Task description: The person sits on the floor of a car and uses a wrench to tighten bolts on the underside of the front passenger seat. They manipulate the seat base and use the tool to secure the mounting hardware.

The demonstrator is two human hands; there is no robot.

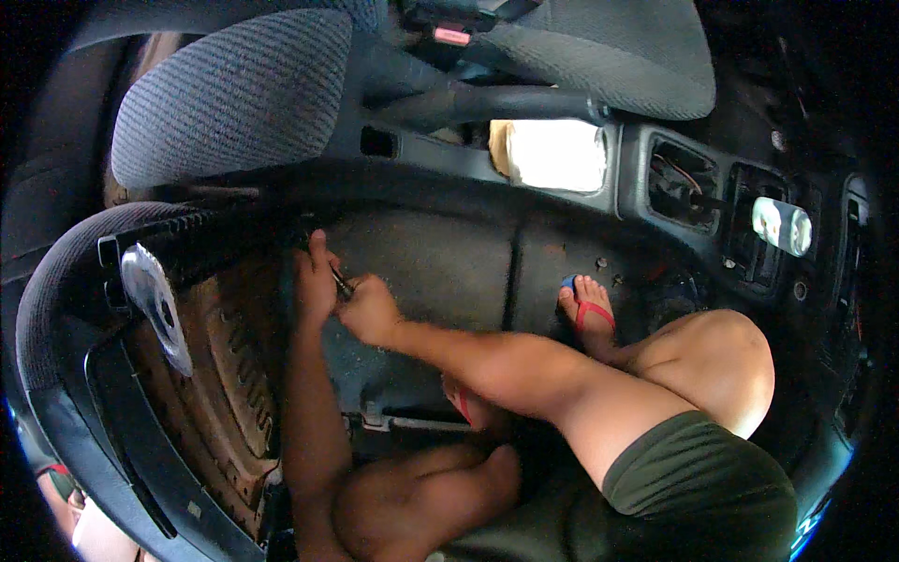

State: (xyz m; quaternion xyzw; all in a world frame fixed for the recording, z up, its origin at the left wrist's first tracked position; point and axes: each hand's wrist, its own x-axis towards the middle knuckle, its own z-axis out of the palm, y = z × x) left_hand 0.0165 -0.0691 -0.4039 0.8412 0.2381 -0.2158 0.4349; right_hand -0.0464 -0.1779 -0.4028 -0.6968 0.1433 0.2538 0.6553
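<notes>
My left hand (316, 286) is up against the dark lower edge of a seat frame, its fingers closed, thumb side up. My right hand (372, 309) is wrapped just beside it on a slim dark metal tool (343, 285). Only a short length of the tool shows between the two hands. Its far end is hidden, so its exact kind cannot be told. Whether the left hand grips the tool or the frame is also hidden. Close by lies the grey car floor (421, 262).
Behind my hands stands a ribbed grey seat cushion (234, 98), with a handbrake lever (524, 103) beside it. The centre console (618, 173) holds a bright white block (557, 155). Rusty bare metal (225, 375) shows at left. My sandalled foot (590, 309) rests on the floor.
</notes>
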